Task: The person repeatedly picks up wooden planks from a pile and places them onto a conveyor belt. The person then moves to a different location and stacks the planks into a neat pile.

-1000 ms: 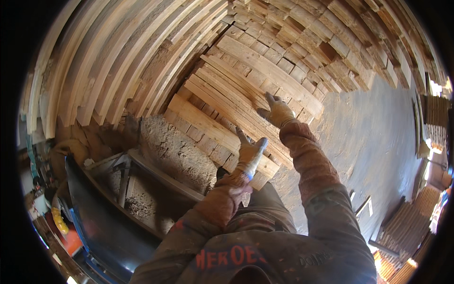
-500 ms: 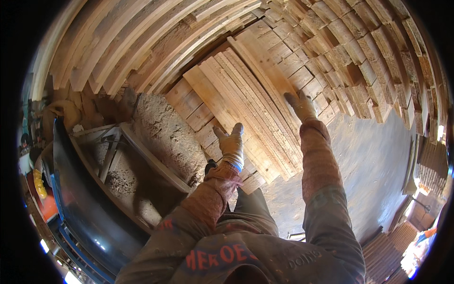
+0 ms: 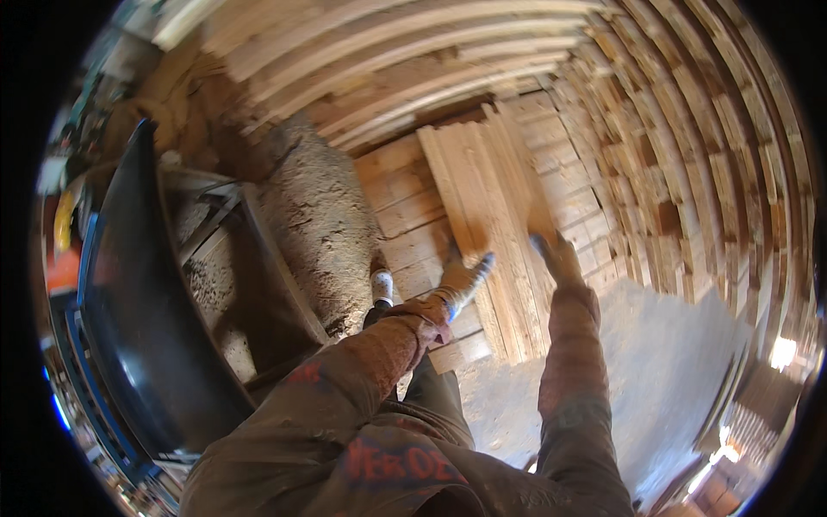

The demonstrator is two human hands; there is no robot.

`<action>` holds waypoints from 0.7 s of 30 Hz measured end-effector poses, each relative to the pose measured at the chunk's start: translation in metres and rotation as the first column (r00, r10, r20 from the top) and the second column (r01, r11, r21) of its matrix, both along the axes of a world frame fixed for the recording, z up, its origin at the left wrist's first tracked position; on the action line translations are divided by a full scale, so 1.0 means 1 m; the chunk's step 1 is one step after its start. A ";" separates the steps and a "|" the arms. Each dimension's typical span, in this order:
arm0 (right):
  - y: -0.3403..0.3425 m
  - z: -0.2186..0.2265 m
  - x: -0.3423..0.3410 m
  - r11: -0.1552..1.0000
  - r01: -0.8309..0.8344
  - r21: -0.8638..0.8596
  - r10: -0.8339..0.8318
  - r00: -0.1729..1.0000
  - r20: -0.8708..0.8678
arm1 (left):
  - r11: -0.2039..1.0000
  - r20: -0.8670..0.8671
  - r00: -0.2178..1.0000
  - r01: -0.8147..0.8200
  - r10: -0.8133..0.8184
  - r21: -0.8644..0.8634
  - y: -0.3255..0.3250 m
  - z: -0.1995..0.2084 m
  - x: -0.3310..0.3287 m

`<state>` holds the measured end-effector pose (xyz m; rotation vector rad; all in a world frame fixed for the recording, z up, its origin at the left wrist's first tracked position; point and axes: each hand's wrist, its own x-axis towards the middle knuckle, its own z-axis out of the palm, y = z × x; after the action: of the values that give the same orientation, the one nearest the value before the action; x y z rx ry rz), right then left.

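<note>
- The boards lie side by side on the plank layer, running from its far edge to its near edge, their near ends reaching that edge.
- The left hand, gloved, is at the boards' left side near the layer's near left corner; its grip is spread, thumb pointing towards the boards.
- The right hand, gloved, is at their right side; its grip is spread, thumb apart from blurred fingers. Whether either hand presses the wood, I cannot tell.
- Bare planks give room between the boards and the layer's left edge; a narrower strip shows on the right, before the stacked board ends.
- Long stacked boards bound the far edge.
- Grey floor spreads beyond the near right corner.
</note>
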<state>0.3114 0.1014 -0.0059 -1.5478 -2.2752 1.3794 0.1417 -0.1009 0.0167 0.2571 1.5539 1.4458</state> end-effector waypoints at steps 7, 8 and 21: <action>-0.093 0.049 0.019 0.966 0.015 -0.257 -0.062 0.982 -0.177 | 0.892 -0.259 0.922 0.160 -0.288 -0.422 -0.077 0.066 0.002; -0.108 0.057 0.024 0.971 -0.028 -0.236 -0.008 0.988 -0.154 | 0.861 -0.238 0.909 0.202 -0.342 -0.467 -0.096 0.081 0.003; -0.315 0.244 -0.240 0.742 -0.574 -0.347 0.382 0.787 -0.485 | 0.800 -0.378 0.885 -0.427 0.273 -0.421 -0.375 0.291 -0.051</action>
<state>0.0712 -0.2136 0.2378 -0.6092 -2.2641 2.2894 0.0910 -0.4757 0.3078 -0.1444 2.2638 1.2581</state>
